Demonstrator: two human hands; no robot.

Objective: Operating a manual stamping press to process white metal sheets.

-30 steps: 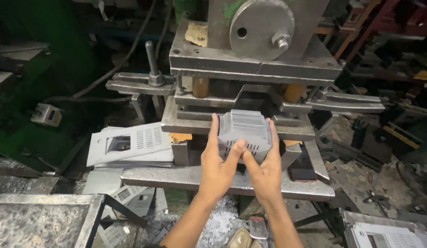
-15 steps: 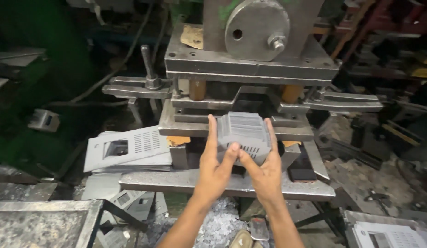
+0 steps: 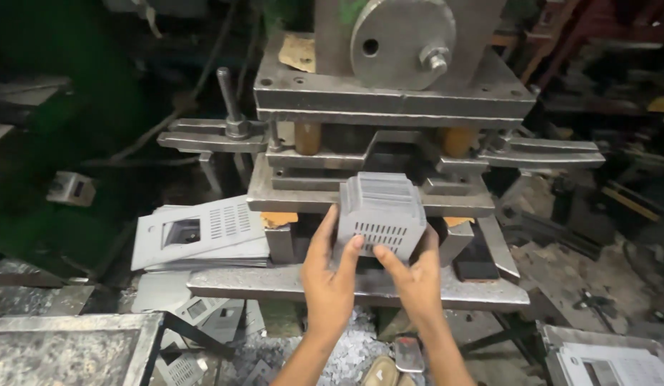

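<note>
Dark clutter behind; press (image 3: 389, 107) hides slotted sheets (image 3: 378, 214) beyond both hands' fingers (image 3: 325, 239)

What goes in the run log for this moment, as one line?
left hand: holds grey metal box | right hand: holds same box | place: at press | left of it: stack of flat sheets

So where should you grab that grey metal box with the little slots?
Probably by its two short side walls, coming from the near side, one hand on each. The grey metal box sits with its slotted face toward the person, and the left hand and right hand already flank it that way. The press blocks the far side.
</note>
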